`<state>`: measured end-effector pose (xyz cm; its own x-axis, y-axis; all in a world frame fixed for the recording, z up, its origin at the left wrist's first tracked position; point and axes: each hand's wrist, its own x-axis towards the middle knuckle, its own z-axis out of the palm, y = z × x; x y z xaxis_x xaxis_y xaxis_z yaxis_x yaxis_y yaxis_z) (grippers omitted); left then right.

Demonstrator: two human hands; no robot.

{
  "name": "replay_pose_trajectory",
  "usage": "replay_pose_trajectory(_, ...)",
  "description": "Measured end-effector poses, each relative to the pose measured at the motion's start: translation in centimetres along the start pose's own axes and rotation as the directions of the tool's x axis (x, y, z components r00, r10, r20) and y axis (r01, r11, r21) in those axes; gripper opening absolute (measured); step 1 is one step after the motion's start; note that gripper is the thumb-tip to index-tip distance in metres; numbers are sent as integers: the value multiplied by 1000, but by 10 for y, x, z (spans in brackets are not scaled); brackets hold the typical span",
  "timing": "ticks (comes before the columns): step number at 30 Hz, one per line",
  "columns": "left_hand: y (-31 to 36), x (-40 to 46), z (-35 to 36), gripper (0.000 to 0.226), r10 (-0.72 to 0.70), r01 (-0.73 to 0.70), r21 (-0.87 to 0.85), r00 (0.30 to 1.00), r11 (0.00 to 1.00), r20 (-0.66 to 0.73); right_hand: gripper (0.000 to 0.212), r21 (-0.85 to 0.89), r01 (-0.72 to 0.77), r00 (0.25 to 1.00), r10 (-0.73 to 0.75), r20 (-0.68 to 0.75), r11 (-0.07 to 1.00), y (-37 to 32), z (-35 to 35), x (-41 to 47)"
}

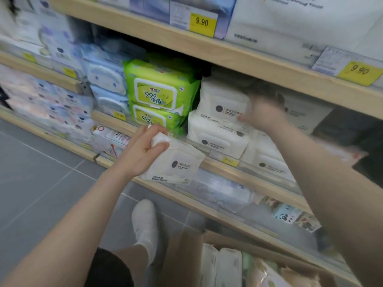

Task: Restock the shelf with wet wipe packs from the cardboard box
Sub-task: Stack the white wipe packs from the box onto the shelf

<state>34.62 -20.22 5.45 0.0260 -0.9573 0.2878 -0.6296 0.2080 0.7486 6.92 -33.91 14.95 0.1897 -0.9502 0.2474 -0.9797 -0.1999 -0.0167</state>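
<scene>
Near our feet the cardboard box (238, 264) stood partly full. Our left hand (143, 150), fingers clamped round a white wipe pack (176, 162), hovered before the shelf (223, 168). Our right hand (263, 114), blurred, fingers' state unclear, touched the stacked white packs (219, 121); shelving looked next, needing a gap.

A shop aisle: wooden shelves (238, 56) stacked with packaged wipes (159, 90), yellow price tags (202, 23) on their front edges.

floor (41, 172): grey tiles | shelving (228, 56): pale wood boards | yellow price tags (202, 22)
</scene>
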Motion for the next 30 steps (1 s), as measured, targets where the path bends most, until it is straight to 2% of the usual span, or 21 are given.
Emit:
replay_pose_trajectory(2, -1, -3, 1, 24, -7, 7, 9, 1000, 1000, 0, 76, -91, -6, 995, -3, -100, 996, -7, 10, -10)
replay_pose_trajectory(4, -2, -6, 3, 27, -15, 15, 7, 1000, 1000, 15, 82, -140, -18, 987, -5, -163, 990, -15, 22, -23)
replay_pose_trajectory(9, -2, -5, 4, 31, -31, 31, 0, 999, 1000, 26, 81, -83, -16, 959, -8, -283, 996, -16, 45, -17)
replay_pose_trajectory(13, -4, -3, 7, 34, -52, 52, 5, 998, 999, 19, 80, -25, -75, 971, 68, -227, 997, -14, 55, 12)
replay_pose_trajectory(17, -6, -1, 7, 33, -62, 62, -12, 998, 998, 10, 84, -12, -87, 971, 82, -223, 996, -13, 64, 22)
replay_pose_trajectory(22, -3, -4, 6, 28, -86, 87, -47, 996, 995, 12, 93, -83, -55, 989, 43, -141, 995, -14, 51, 18)
replay_pose_trajectory(25, 5, -10, 6, 24, -84, 86, -104, 996, 991, 28, 87, -56, 60, 977, -70, -203, 997, -14, 44, -19)
replay_pose_trajectory(26, 10, -11, 8, 26, -76, 81, -132, 996, 988, 44, 83, 39, 147, 973, -137, -184, 988, -13, 43, -38)
replay_pose_trajectory(27, 17, -13, 9, 28, -66, 75, -166, 996, 983, 63, 81, 203, 229, 972, -211, -107, 952, -12, 38, -58)
replay_pose_trajectory(28, 24, -15, 12, 29, -55, 71, -200, 995, 977, 86, 81, 384, 251, 957, -287, 38, 888, -12, 32, -78)
replay_pose_trajectory(29, 33, -17, 17, 30, -39, 65, -238, 993, 969, 114, 84, 514, 216, 907, -366, 209, 830, -12, 25, -96)
replay_pose_trajectory(30, 42, -18, 23, 30, -21, 60, -277, 990, 959, 143, 90, 565, 174, 835, -425, 349, 806, -11, 20, -111)
